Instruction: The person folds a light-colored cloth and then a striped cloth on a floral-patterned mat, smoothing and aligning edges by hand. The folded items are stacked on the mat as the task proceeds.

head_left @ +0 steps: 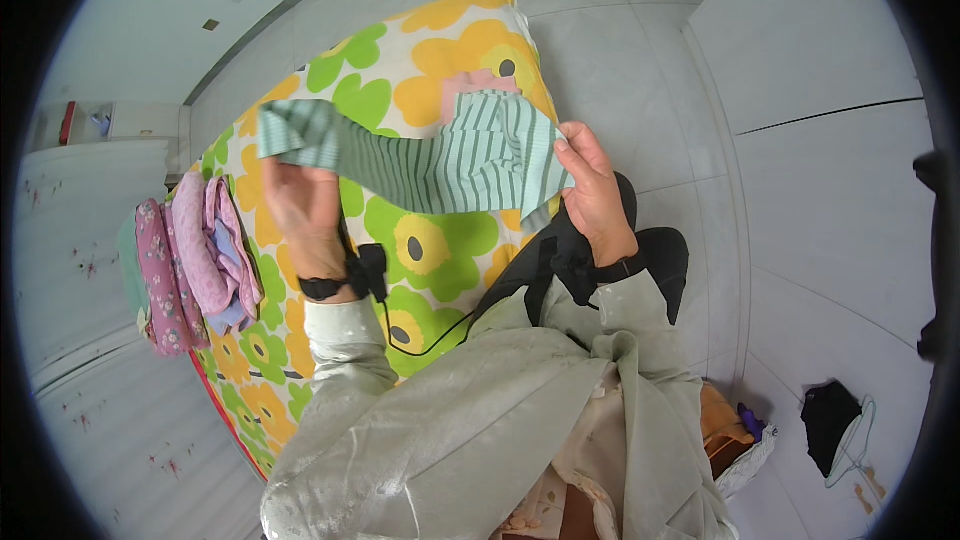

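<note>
A mint-green striped knit garment (430, 170) stretches between my hands above the bed, its exact kind unclear. My right hand (592, 175) pinches its right edge with the thumb on top. At the other end, my left hand (303, 202) has its fingers behind the bunched, folded-over cloth; the hand is slightly blurred. The cloth's middle sags and shows wrinkles. Just beyond it, a pink cloth (480, 82) lies on the bed, partly covered in this view by the striped one.
The bed (410, 315) has a yellow and green flower-print cover. Folded pink clothes (200, 255) are piled at its left edge. A black strap and cable (440, 345) hang near my left wrist. White cabinets (820, 180) stand at right; a hanger (850, 455) lies lower right.
</note>
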The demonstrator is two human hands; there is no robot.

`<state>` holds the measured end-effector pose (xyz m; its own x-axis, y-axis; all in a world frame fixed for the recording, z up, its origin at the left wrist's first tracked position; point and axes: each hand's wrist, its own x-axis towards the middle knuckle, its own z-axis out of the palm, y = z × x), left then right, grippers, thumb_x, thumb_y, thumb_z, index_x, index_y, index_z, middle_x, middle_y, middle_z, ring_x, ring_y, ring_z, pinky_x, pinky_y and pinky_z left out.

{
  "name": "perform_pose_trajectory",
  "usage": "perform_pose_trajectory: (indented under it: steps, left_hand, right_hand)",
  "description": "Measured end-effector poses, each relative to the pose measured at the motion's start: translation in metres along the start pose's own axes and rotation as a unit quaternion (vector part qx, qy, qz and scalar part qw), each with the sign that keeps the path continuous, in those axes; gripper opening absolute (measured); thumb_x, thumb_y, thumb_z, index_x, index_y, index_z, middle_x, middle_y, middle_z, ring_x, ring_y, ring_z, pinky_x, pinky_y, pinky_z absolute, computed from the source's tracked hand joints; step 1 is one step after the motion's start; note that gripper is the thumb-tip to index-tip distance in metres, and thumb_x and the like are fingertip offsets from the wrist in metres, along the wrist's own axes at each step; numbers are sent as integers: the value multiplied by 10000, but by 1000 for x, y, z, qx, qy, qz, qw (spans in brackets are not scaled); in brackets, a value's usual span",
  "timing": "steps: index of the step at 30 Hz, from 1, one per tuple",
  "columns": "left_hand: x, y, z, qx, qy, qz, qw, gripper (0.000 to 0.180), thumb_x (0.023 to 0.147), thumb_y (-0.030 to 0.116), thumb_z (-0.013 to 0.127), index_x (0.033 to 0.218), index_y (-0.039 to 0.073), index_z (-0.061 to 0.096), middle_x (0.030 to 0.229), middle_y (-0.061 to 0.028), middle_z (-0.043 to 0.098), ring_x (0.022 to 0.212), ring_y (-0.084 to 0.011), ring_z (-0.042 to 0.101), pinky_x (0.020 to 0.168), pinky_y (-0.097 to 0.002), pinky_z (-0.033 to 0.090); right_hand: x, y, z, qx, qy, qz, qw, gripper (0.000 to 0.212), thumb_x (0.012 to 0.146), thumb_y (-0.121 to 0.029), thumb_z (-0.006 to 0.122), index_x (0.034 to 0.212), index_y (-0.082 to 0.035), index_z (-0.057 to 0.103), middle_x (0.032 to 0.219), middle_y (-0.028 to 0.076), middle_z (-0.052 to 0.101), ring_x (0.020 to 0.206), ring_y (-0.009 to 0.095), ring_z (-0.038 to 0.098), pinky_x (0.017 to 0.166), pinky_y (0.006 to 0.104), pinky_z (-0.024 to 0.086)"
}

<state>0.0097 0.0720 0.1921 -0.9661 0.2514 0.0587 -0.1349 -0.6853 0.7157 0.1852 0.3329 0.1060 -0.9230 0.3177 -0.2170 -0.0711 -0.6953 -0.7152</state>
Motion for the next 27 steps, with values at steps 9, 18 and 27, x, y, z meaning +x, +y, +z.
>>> perform_pose_trajectory:
  steps: [9,18,27]
  left_hand:
    - [-34,-87,39,-41,-20,-138,989,449,988,272,360,1379,53,383,1377,-156,439,1284,-334,415,1100,-469,311]
    - [-90,-177,42,107,-120,-283,946,415,994,203,378,1354,-2,402,1370,-91,457,1264,-182,419,1079,-309,286]
    - [-101,-184,38,27,-38,-242,969,440,1006,239,361,1399,41,362,1396,-64,421,1286,-172,380,1073,-292,274]
  right_hand:
    - [-32,-17,-45,54,130,-53,989,190,971,-121,427,1117,-61,533,1012,17,576,934,85,548,783,232,451]
    - [-30,-11,-70,70,137,-55,986,116,960,-132,464,1028,-83,542,983,24,621,864,118,607,700,256,493]
    - [-29,3,-68,0,131,2,991,143,955,-126,466,1054,-59,545,1001,38,624,884,128,621,742,270,515]
